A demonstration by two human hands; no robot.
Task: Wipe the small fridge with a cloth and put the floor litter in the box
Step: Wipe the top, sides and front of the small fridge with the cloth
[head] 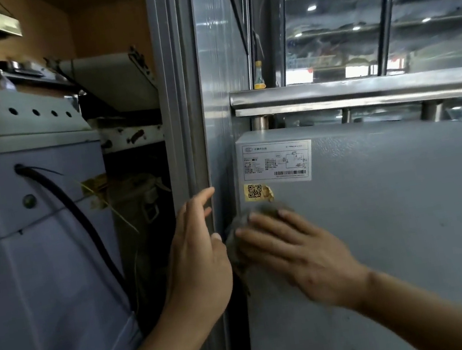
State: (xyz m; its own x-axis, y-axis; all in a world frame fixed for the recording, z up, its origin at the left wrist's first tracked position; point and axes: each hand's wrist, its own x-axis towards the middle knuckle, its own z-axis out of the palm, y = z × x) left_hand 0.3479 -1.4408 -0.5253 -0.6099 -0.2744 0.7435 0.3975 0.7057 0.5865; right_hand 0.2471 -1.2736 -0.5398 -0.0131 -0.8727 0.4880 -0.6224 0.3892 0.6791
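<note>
Fridge (383, 226) first: grey textured panel filling the right half of my view, tucked under a steel rail (361, 90), its left edge hard against a grey upright post (182, 122). A white rating label (277, 163) sits at the panel's upper left corner, a yellow QR sticker (258, 192) just beneath it with one corner lifting.

Step in hand, as I judge it: wiping this panel near its left edge. To do it well I want flat, even pressure through the palm and overlapping strokes, working from the post outward and top down. I should pass lightly over the peeling sticker so the cloth doesn't catch the loose corner.

Left hand (197, 258): fingers straight and loosely spread, holding nothing, fingertips at the post; steadying, I think, though contact is hard to confirm.

Right hand (293, 252): fingers extended flat, pressing the cloth against the panel. Motion blur here.

Cloth (243, 233): dark, bunched, mostly hidden under the right fingers, just below the sticker, poking out toward the left hand and hanging a little below.

Litter and box: not in view.
</note>
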